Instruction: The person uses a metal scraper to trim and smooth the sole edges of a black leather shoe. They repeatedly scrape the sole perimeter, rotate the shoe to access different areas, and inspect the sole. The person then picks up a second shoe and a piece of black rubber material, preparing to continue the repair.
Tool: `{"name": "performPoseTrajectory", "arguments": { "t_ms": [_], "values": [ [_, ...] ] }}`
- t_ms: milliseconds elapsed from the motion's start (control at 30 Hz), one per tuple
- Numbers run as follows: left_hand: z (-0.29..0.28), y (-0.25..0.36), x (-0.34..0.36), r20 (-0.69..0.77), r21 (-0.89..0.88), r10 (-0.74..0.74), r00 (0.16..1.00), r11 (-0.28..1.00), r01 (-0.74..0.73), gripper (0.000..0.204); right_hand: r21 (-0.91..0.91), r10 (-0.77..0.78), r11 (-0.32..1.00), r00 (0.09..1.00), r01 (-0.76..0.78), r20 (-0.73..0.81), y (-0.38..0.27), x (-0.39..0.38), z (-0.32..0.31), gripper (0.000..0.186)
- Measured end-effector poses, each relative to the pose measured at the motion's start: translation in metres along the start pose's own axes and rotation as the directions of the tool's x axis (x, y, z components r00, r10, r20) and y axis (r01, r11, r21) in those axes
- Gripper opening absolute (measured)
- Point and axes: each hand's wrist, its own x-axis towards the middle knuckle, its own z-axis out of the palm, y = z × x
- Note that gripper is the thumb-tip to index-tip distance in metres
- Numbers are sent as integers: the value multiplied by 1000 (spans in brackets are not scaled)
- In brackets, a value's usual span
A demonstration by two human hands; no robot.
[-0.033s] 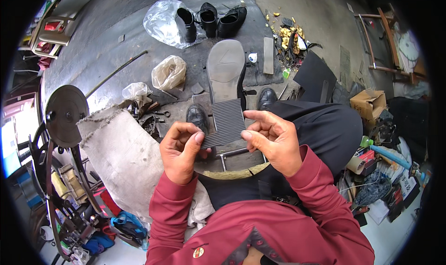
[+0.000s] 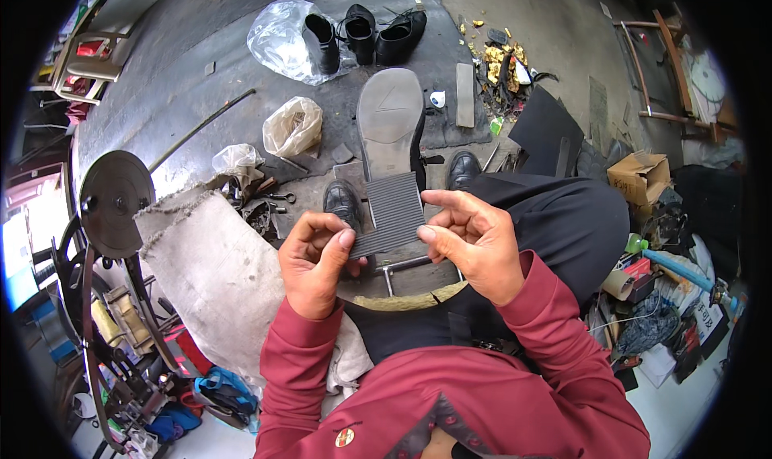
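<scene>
both hands' grip on ribbed sole piece [image 2: 392, 211], cluttered concrete floor [image 2: 185, 81]

A single head-worn fisheye view looks steeply down from above the person's chest, close to both hands at frame centre. Red sleeves [image 2: 555, 338] enter from the lower edge; the workshop floor [image 2: 185, 81] curves away toward the upper rim.

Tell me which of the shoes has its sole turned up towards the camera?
The shoe propped upside down just beyond the hands, its pale grey sole facing up. The three black boots farther away by the clear plastic bag show only their uppers.
</scene>
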Motion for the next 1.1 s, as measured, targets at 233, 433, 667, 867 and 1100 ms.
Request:
{"name": "performPoseTrajectory", "arguments": {
  "t_ms": [233,433,667,867,1100],
  "values": [
    [-1,6,-2,45,125,-128,991,985,121,24,-233,-145,962,989,140,-1,2,-5,-1,38],
    [4,7,-7,108,353,-20,994,935,-20,41,-356,-286,894,958,272,16,5,-9,1,37],
    [6,6,-12,162,503,169,972,834,-229,39,-471,-390,802,919,366,50,6,-11,4,36],
    [10,6,-16,175,519,214,961,809,-275,36,-436,-382,827,924,354,26,6,-15,5,34],
    [12,7,-16,202,598,245,948,736,-317,34,-361,-419,850,908,384,-19,13,-15,6,31]
  ]
}}
